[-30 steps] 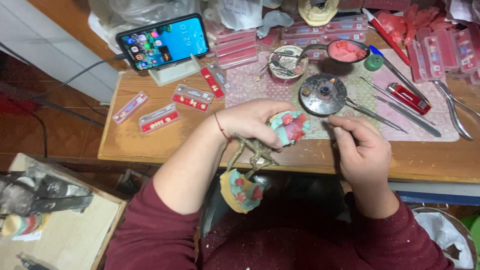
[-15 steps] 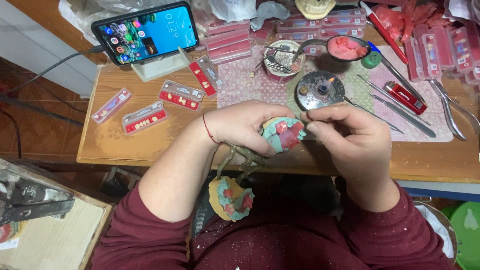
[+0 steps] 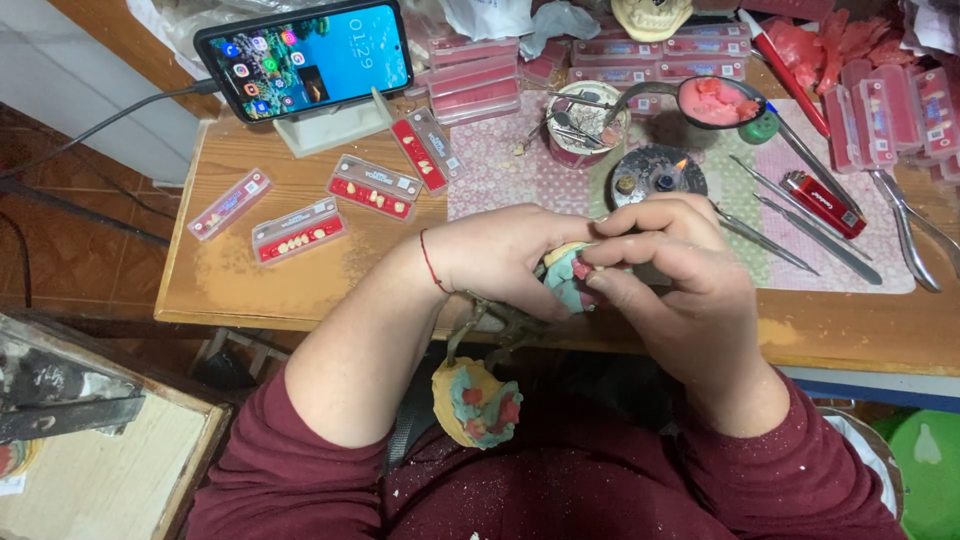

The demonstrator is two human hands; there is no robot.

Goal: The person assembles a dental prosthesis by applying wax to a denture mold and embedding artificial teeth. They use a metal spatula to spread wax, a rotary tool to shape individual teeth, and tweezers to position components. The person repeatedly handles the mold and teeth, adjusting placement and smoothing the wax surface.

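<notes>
Much of the dental model [image 3: 566, 278] is hidden: only a patch of teal base and pink wax shows between the two hands, just above the near edge of the wooden table [image 3: 250, 285]. The left hand [image 3: 505, 258] wraps it from the left with fingers curled around it, and the right hand [image 3: 680, 270] closes over it from the right, fingertips [image 3: 598, 262] pinched against its pink part; whether they also hold a small tool cannot be made out. A thin metal frame [image 3: 500, 322] runs down from the hands to a second, yellowish model half [image 3: 476, 402] hanging over the lap. On the table, three clear strips of artificial teeth [image 3: 298, 231] lie left of centre, one phone [image 3: 305, 58] stands on a stand, one small lit burner [image 3: 658, 178] sits just behind the hands, and one red lighter [image 3: 822, 203] lies to the right. The stacked pink trays [image 3: 900, 110] at the top right are cut off by the picture's edge.
</notes>
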